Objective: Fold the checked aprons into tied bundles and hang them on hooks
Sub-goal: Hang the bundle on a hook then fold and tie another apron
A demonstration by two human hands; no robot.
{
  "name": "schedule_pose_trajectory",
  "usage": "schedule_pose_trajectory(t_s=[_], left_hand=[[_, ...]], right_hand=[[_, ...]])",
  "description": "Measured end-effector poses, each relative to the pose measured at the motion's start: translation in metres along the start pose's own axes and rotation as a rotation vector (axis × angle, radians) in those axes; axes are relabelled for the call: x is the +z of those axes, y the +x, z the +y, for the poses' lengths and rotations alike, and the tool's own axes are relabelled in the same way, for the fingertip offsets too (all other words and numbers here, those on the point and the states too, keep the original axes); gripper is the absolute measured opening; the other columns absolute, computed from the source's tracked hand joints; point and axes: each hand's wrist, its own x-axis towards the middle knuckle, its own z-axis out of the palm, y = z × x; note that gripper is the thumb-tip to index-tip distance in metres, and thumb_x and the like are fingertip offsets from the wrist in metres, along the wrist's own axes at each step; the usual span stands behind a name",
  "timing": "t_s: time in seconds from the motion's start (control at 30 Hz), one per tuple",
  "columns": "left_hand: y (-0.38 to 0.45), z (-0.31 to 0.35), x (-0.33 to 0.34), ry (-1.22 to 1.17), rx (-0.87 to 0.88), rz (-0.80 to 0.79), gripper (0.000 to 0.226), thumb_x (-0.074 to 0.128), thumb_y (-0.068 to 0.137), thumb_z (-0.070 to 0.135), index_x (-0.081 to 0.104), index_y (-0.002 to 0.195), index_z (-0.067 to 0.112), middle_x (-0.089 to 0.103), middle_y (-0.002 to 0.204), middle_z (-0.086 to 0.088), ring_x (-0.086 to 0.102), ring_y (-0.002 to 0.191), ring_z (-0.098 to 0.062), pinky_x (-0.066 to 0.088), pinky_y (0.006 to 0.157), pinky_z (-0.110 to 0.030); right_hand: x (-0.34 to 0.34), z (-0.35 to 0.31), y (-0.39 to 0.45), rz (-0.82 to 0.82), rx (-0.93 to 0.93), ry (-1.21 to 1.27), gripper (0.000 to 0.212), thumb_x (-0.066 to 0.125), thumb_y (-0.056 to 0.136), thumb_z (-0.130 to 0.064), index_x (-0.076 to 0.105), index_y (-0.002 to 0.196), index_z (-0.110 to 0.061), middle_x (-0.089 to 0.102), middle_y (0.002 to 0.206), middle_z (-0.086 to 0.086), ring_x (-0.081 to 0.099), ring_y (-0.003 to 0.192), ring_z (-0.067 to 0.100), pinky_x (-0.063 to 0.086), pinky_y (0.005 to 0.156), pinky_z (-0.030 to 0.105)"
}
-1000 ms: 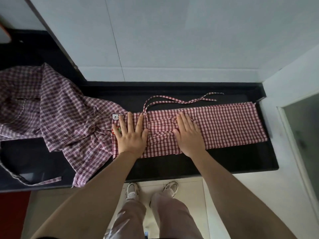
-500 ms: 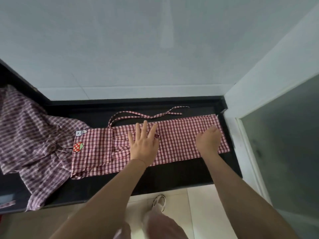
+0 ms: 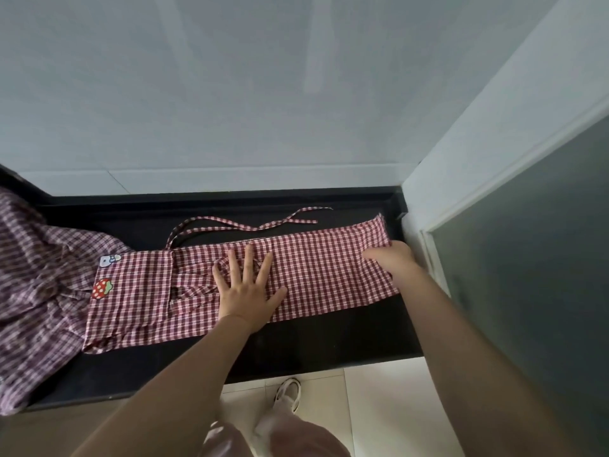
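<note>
A red checked apron [image 3: 316, 272], folded into a long strip, lies across the black counter [image 3: 296, 344]. Its left end carries a strawberry patch [image 3: 102, 288] and a small white patch. Its thin ties [image 3: 244, 224] trail loose on the counter behind it. My left hand [image 3: 245, 288] presses flat on the strip's middle, fingers spread. My right hand [image 3: 393, 262] grips the strip's right end, fingers curled around the cloth, and that end is lifted slightly off the counter.
A second checked apron [image 3: 36, 291] lies crumpled at the counter's left end and hangs over the front edge. A white wall rises behind; a white corner and a dark glass door [image 3: 534, 275] close off the right. My shoes [image 3: 290, 394] stand on pale floor tiles.
My right hand slid from the strip's middle to its right end and took hold of it. My left hand shifted right to the middle. The camera view turned right.
</note>
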Motion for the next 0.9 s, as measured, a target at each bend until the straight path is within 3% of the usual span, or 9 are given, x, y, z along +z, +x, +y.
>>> schedule_pose_trajectory(t_s=[0.13, 0.23, 0.33, 0.43, 0.53, 0.67, 0.73, 0.8, 0.9], left_hand=[[0.001, 0.001, -0.008, 0.014, -0.005, -0.062, 0.082, 0.009, 0.09, 0.077, -0.024, 0.153, 0.035, -0.033, 0.159, -0.007, -0.027, 0.146, -0.04, -0.007, 0.116, -0.067], [0.001, 0.003, -0.033, -0.151, -0.009, -0.079, 0.073, 0.027, 0.097, 0.068, 0.004, 0.158, 0.035, -0.014, 0.166, -0.006, -0.016, 0.151, -0.037, -0.002, 0.116, -0.065], [-0.018, -0.006, -0.073, -0.786, -0.179, 0.154, 0.049, 0.038, 0.1, 0.053, 0.057, 0.132, 0.021, 0.046, 0.147, -0.012, 0.038, 0.14, -0.033, 0.029, 0.114, -0.055], [-0.043, -0.036, -0.112, -1.612, -0.317, -0.043, 0.06, 0.039, 0.095, 0.066, 0.069, 0.112, 0.016, 0.071, 0.108, -0.009, 0.066, 0.102, -0.026, 0.051, 0.091, -0.045], [-0.055, -0.076, -0.122, -1.645, -0.273, -0.191, 0.051, 0.06, 0.088, 0.06, 0.065, 0.118, 0.019, 0.072, 0.112, -0.005, 0.067, 0.105, -0.023, 0.052, 0.095, -0.044], [-0.062, -0.139, -0.106, -1.606, -0.477, 0.009, 0.018, 0.065, 0.093, 0.021, 0.066, 0.105, 0.009, 0.071, 0.104, -0.014, 0.068, 0.09, -0.025, 0.055, 0.083, -0.041], [-0.061, -0.178, -0.097, -1.581, -0.487, 0.074, 0.019, 0.06, 0.094, 0.013, 0.066, 0.111, 0.007, 0.071, 0.108, -0.014, 0.068, 0.093, -0.026, 0.055, 0.087, -0.041], [-0.06, -0.209, -0.087, -1.463, -0.499, 0.112, 0.03, 0.061, 0.096, 0.017, 0.062, 0.124, 0.009, 0.068, 0.12, -0.01, 0.064, 0.108, -0.027, 0.05, 0.101, -0.043], [-0.056, -0.237, -0.07, -1.192, -0.53, 0.137, 0.044, 0.059, 0.098, 0.024, 0.053, 0.138, 0.008, 0.058, 0.137, -0.009, 0.055, 0.124, -0.029, 0.042, 0.107, -0.038]], right_hand=[[-0.004, -0.023, -0.026, -0.207, -0.036, 0.026, 0.021, 0.074, 0.085, -0.017, 0.067, 0.104, -0.011, 0.072, 0.094, 0.008, 0.07, 0.087, 0.025, 0.056, 0.08, 0.036], [0.018, -0.039, -0.059, -0.343, -0.145, 0.016, 0.029, 0.07, 0.086, -0.014, 0.067, 0.115, -0.013, 0.073, 0.099, 0.006, 0.071, 0.091, 0.023, 0.056, 0.082, 0.036], [0.056, -0.063, -0.106, -0.437, -0.268, 0.016, 0.034, 0.066, 0.088, -0.017, 0.06, 0.121, -0.012, 0.069, 0.102, 0.005, 0.068, 0.089, 0.02, 0.052, 0.072, 0.03], [0.108, -0.081, -0.152, -0.465, -0.415, -0.043, 0.032, 0.063, 0.093, -0.022, 0.055, 0.123, -0.018, 0.066, 0.112, 0.0, 0.063, 0.089, 0.012, 0.045, 0.066, 0.024], [0.161, -0.086, -0.189, -0.516, -0.587, -0.149, 0.035, 0.061, 0.096, -0.024, 0.058, 0.131, -0.021, 0.066, 0.12, -0.001, 0.064, 0.108, 0.017, 0.047, 0.081, 0.025], [0.191, -0.096, -0.216, -0.79, -0.589, -0.15, 0.026, 0.059, 0.095, -0.013, 0.061, 0.12, -0.016, 0.073, 0.107, 0.004, 0.073, 0.09, 0.018, 0.06, 0.077, 0.029], [0.199, -0.099, -0.221, -0.68, -0.579, -0.057, 0.017, 0.054, 0.098, -0.013, 0.067, 0.109, -0.015, 0.075, 0.094, 0.004, 0.074, 0.076, 0.016, 0.061, 0.067, 0.028], [0.21, -0.094, -0.213, -0.367, -0.536, 0.003, 0.013, 0.054, 0.1, -0.019, 0.067, 0.102, -0.017, 0.072, 0.088, 0.002, 0.07, 0.069, 0.015, 0.057, 0.061, 0.026], [0.227, -0.074, -0.191, 0.067, -0.472, -0.071, 0.006, 0.058, 0.098, -0.021, 0.062, 0.103, -0.019, 0.063, 0.102, 0.001, 0.062, 0.081, 0.012, 0.052, 0.067, 0.027]])
